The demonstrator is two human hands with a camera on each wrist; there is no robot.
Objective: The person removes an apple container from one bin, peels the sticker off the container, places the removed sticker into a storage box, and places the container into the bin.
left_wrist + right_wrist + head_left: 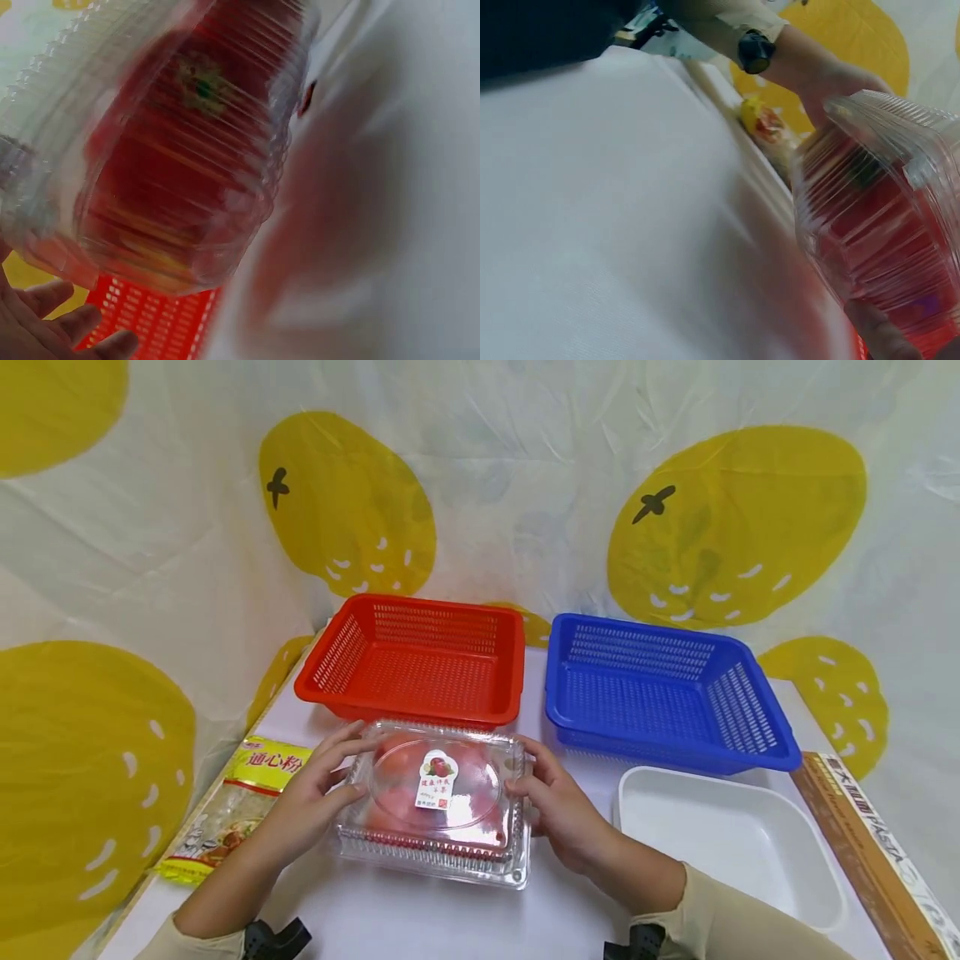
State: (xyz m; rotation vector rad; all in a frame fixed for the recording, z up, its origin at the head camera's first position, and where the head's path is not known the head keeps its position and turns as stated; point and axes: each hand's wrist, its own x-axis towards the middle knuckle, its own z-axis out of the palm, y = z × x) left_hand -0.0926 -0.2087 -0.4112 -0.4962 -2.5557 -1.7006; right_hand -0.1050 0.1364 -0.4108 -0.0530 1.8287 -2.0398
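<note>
White surface, backed by a pale sheet printed with large yellow fruit shapes. Centre front: clear plastic clamshell box holding red tomatoes, small printed label on the lid. Left hand holds the box's left end, fingers curled over the lid edge and thumb against the side; grip closed on the box. Right hand holds the right end likewise, fingers wrapped on the side wall; grip closed on the box. Wrist views are blurred but show the ribbed box wall and red contents close up, the box apparently tilted or raised off the surface; head view cannot confirm whether its base touches. Behind the box, just beyond its far edge: red basket, perforated walls. Beside that, to the right: blue basket, same type, the two near each other but apart. Front right, near the right forearm: white tray, shallow, rectangular. Far right edge: long cardboard pasta box lying flat. Left of the left forearm: yellow-topped bag of macaroni lying flat at the surface edge.
</note>
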